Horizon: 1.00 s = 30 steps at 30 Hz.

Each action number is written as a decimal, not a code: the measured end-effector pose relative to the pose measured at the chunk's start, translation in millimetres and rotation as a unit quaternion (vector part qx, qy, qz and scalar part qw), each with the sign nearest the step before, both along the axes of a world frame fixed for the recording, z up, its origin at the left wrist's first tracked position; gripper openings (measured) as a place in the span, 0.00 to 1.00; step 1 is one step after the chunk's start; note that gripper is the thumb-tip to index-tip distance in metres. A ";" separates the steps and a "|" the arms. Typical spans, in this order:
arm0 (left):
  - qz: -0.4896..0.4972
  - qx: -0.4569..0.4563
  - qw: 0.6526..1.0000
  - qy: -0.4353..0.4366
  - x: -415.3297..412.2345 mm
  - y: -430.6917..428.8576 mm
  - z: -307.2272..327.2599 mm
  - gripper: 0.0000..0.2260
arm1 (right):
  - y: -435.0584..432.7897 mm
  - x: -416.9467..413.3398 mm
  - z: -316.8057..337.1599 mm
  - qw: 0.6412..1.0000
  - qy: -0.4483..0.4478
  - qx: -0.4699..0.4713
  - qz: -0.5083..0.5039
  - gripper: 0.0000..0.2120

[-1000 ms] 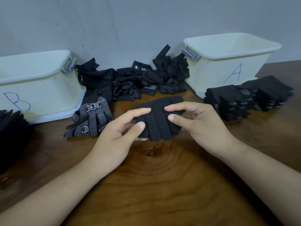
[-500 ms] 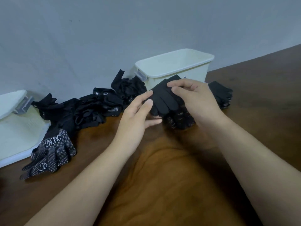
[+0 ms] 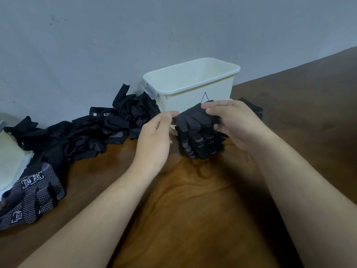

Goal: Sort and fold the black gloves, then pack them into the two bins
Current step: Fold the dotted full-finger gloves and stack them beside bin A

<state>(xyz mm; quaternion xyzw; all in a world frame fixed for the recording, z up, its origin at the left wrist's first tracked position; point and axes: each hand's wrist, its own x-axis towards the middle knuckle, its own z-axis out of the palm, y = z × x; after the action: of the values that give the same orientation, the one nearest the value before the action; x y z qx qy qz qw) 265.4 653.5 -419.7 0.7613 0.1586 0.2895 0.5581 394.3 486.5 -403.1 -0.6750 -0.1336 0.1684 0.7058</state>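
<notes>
**A:** We see the right grip pinching the folded glove by its far-right edge, over the stack on the worktop just near of bin A. The left grip curls loosely at its left edge, hold uncertain.

**B:** We judge an off-centre release could spring the fold or topple the stack.

**A:** Bin A's visible interior holds nothing; bin B, far left, hides its contents.

Bin A open above glove stack
</notes>
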 end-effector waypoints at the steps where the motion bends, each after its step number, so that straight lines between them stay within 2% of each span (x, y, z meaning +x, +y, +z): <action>1: 0.001 -0.002 1.000 -0.002 0.2 -0.2 -1.4 0.15 | -0.8 -0.2 0.2 1.000 0.001 -0.010 0.004 0.09; 5: 0.003 0.043 0.999 0.020 -1.0 -3.5 -3.3 0.15 | -3.5 -0.3 -0.9 0.995 -0.028 -0.093 0.004 0.08; 10: 0.006 0.129 0.991 0.037 -6.3 -8.3 -6.3 0.16 | -7.1 -8.3 2.4 0.978 -0.111 -0.175 -0.020 0.07; 14: 0.003 0.201 0.979 0.034 -7.4 -8.8 -12.9 0.15 | -13.0 -14.7 7.5 0.940 -0.216 -0.256 -0.065 0.08; 17: 0.000 0.214 0.976 0.040 -8.3 -6.9 -17.2 0.15 | -18.7 -14.3 12.0 0.903 -0.272 -0.318 -0.103 0.12; 19: 0.005 0.221 0.975 0.027 -10.9 -4.2 -17.5 0.15 | -19.0 -15.2 14.3 0.880 -0.309 -0.336 -0.129 0.13; 21: 0.018 0.233 0.972 0.006 -14.8 0.7 -17.8 0.14 | -13.7 -18.0 12.6 0.864 -0.373 -0.308 -0.138 0.10; 24: 0.035 0.263 0.964 0.004 -23.3 13.6 -20.0 0.15 | -2.3 -23.2 5.4 0.851 -0.455 -0.262 -0.029 0.12; 25: 0.036 0.274 0.961 0.010 -27.6 18.7 -21.5 0.15 | 0.7 -25.6 1.4 0.833 -0.469 -0.292 0.028 0.16; 28: 0.028 0.311 0.949 0.038 -48.3 33.5 -25.9 0.15 | 8.1 -35.1 -9.6 0.740 -0.500 -0.427 0.141 0.23; 30: 0.011 0.337 0.940 0.055 -71.0 43.5 -28.3 0.14 | 9.8 -38.4 -12.8 0.723 -0.479 -0.464 0.179 0.24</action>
<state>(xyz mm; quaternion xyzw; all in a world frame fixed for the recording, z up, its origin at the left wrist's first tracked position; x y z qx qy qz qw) 194.4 697.0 -448.0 0.9177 0.0911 0.2896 0.2563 355.9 496.3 -415.9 -0.8724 -0.4775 -0.0127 0.1034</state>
